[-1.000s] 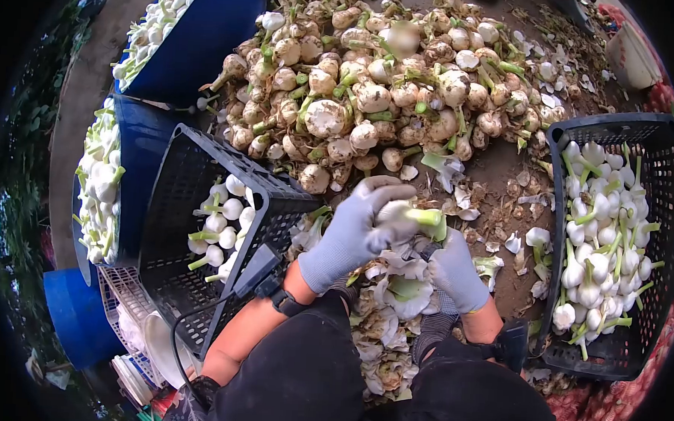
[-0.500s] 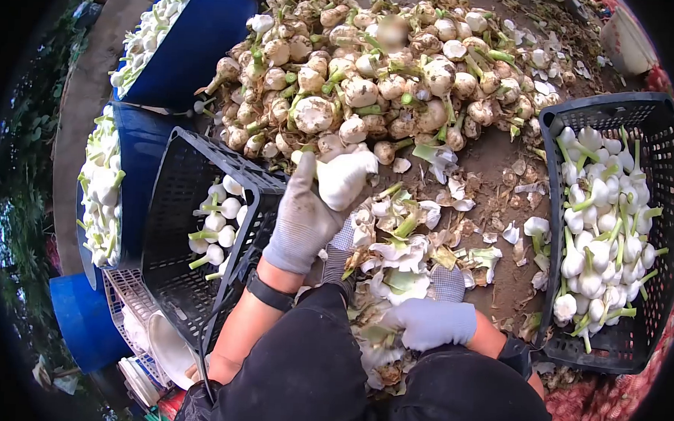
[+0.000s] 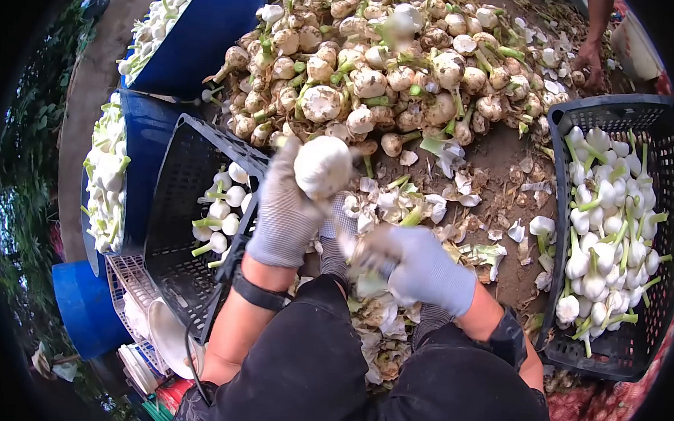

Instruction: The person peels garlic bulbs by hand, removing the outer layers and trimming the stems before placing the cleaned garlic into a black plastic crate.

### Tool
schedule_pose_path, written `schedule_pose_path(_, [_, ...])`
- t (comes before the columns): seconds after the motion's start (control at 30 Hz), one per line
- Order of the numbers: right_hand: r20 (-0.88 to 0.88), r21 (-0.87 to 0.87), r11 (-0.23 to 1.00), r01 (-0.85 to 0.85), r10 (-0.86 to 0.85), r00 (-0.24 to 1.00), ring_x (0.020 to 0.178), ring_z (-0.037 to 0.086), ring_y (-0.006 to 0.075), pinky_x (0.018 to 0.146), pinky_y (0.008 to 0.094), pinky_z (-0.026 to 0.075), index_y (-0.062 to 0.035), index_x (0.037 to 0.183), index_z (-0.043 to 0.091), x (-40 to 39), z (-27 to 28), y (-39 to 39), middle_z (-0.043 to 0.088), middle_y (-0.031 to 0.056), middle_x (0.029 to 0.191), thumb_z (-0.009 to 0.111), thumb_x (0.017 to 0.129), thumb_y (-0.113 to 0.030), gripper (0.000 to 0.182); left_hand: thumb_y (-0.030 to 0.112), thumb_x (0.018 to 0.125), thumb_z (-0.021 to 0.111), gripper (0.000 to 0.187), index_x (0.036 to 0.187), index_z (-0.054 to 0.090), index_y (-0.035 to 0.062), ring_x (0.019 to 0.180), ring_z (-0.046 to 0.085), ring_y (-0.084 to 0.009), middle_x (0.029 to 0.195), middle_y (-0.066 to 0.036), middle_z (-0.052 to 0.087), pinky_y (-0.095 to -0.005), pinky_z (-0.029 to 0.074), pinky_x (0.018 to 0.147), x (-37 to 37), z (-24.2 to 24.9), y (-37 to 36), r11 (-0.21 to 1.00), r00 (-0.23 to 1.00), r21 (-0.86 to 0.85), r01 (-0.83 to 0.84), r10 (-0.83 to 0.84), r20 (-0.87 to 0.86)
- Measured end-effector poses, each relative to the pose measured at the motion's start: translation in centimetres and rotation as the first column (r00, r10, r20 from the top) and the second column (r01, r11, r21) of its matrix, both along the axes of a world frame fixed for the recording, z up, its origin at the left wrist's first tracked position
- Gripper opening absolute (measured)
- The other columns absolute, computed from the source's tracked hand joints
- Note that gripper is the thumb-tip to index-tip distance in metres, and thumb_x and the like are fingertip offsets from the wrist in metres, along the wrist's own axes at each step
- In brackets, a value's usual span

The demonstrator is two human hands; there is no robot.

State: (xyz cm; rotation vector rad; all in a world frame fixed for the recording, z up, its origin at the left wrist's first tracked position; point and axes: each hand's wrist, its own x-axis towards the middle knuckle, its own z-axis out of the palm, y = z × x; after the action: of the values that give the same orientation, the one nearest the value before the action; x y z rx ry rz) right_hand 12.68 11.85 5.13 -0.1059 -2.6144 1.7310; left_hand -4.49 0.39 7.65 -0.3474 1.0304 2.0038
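Observation:
My gloved left hand (image 3: pixel 283 212) is closed around a clean white garlic bulb (image 3: pixel 322 167), held up over my lap with its rounded side toward me. Just to its right, my gloved right hand (image 3: pixel 428 271) is curled, its fingertips smeared by motion. Something may be between those fingers, but the blur hides what it is. Torn garlic skins (image 3: pixel 381 318) lie on the ground below, between my legs. Beyond both hands rises a big heap of unpeeled garlic bulbs (image 3: pixel 369 82), soil-stained with cut green stems.
At left, a black crate (image 3: pixel 186 140) holds a few clean bulbs, beside blue barrels (image 3: pixel 190 42) with more garlic. Another black crate (image 3: pixel 601 109) at right contains many clean bulbs. Another person's hand (image 3: pixel 588 65) reaches down at top right. Red mesh sacks (image 3: pixel 606 410) lie at lower right.
The bulb has turned in my left hand, its rounded side now facing me. My right hand has risen from the skins toward the bulb. Another person's hand has appeared at top right.

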Motion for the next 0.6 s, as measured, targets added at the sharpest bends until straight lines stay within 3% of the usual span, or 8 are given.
schedule_pose_path(0.07, [0.041, -0.240, 0.947, -0.214, 0.230, 0.972, 0.080, 0.068, 0.0304, 0.073, 0.0431, 0.054, -0.0156, 0.105, 0.069, 1.1, 0.2, -0.7, 0.068, 0.0153, 0.086, 0.063, 0.076, -0.008, 0.031, 0.038, 0.100, 0.050, 0.040, 0.112, 0.056, -0.0005, 0.104, 0.063, -0.0259, 0.118, -0.018, 0.062, -0.0396, 0.053, 0.091, -1.8, 2.3, -1.8, 0.975, 0.702, -0.191, -0.115, -0.057, -0.710])
schedule_pose_path(0.17, [0.334, 0.018, 1.000, -0.014, 0.008, 0.943, 0.083, 0.068, 0.0246, 0.076, 0.0342, 0.055, -0.0127, 0.109, 0.069, 2.2, -3.2, 0.9, 0.069, 0.0108, 0.092, 0.064, 0.080, -0.005, 0.031, 0.026, 0.105, 0.045, 0.036, 0.121, 0.056, -0.0043, 0.102, 0.060, -0.0156, 0.116, -0.013, 0.063, -0.0283, 0.048, 0.093, -7.6, 6.8, -7.5, 0.820, 0.317, -0.312, -0.480, -0.170, -0.933])
schedule_pose_path(0.23, [0.234, 0.505, 0.837, 0.211, -0.368, 0.900, 0.086, 0.067, 0.0279, 0.076, 0.0374, 0.054, -0.0137, 0.114, 0.068, 1.4, -5.9, 3.7, 0.068, 0.0153, 0.101, 0.062, 0.084, -0.005, 0.032, 0.023, 0.100, 0.057, 0.042, 0.130, 0.051, -0.0056, 0.105, 0.058, -0.0151, 0.121, -0.013, 0.061, -0.0280, 0.044, 0.096, -9.9, 9.2, -13.9, 0.428, 0.328, -0.622, -0.656, -0.581, -0.745])
schedule_pose_path(0.3, [0.085, 0.412, 0.820, 0.398, -0.469, 0.879, 0.101, 0.062, 0.0369, 0.088, 0.0427, 0.051, -0.0157, 0.125, 0.062, 1.7, -10.4, 4.6, 0.066, 0.0193, 0.110, 0.066, 0.084, -0.013, 0.042, 0.014, 0.098, 0.059, 0.040, 0.132, 0.051, -0.0040, 0.110, 0.055, -0.0143, 0.125, -0.014, 0.058, -0.0276, 0.041, 0.098, -6.0, 10.1, -16.4, 0.450, 0.063, -0.384, -0.806, -0.581, -0.811])
schedule_pose_path(0.37, [0.298, 0.472, 0.875, 0.112, -0.277, 0.913, 0.102, 0.062, 0.0390, 0.090, 0.0435, 0.050, -0.0173, 0.132, 0.057, 3.1, -15.0, 1.4, 0.065, 0.0205, 0.113, 0.067, 0.083, -0.016, 0.050, 0.000, 0.095, 0.056, 0.026, 0.120, 0.057, -0.0009, 0.098, 0.057, -0.0144, 0.112, -0.009, 0.061, -0.0264, 0.046, 0.089, -0.8, 9.3, -21.6, 0.563, 0.002, -0.561, -0.606, -0.704, -0.710])
schedule_pose_path(0.47, [0.522, 0.197, 0.927, -0.320, 0.178, 0.834, 0.104, 0.059, 0.0412, 0.089, 0.0452, 0.048, -0.0110, 0.139, 0.049, 5.0, -11.9, -5.4, 0.062, 0.0231, 0.119, 0.066, 0.086, -0.026, 0.058, -0.001, 0.092, 0.058, 0.018, 0.109, 0.061, -0.0004, 0.096, 0.060, -0.0170, 0.108, -0.010, 0.064, -0.0290, 0.048, 0.086, 8.3, 10.4, -27.8, 0.288, 0.226, -0.827, -0.483, -0.872, -0.435])
schedule_pose_path(0.53, [0.414, -0.583, 0.796, -0.164, 0.465, 0.783, 0.105, 0.060, 0.0272, 0.089, 0.0380, 0.046, -0.0087, 0.140, 0.047, 6.8, -12.9, -7.6, 0.064, 0.0140, 0.112, 0.057, 0.094, -0.023, 0.050, 0.001, 0.091, 0.057, 0.019, 0.110, 0.062, 0.0002, 0.096, 0.061, -0.0186, 0.108, -0.011, 0.065, -0.0302, 0.049, 0.085, 11.6, 7.8, -26.1, 0.154, 0.262, -0.877, -0.454, -0.918, -0.297])
schedule_pose_path(0.6, [0.261, -0.594, 0.717, -0.366, 0.602, 0.755, 0.100, 0.059, 0.0179, 0.083, 0.0305, 0.048, -0.0036, 0.139, 0.047, 8.0, -14.7, -8.1, 0.063, 0.0100, 0.108, 0.050, 0.099, -0.018, 0.043, 0.002, 0.090, 0.057, 0.021, 0.111, 0.062, 0.0009, 0.096, 0.062, -0.0202, 0.107, -0.012, 0.065, -0.0315, 0.049, 0.085, 13.1, 4.9, -25.0, 0.026, 0.296, -0.914, -0.404, -0.942, -0.158])
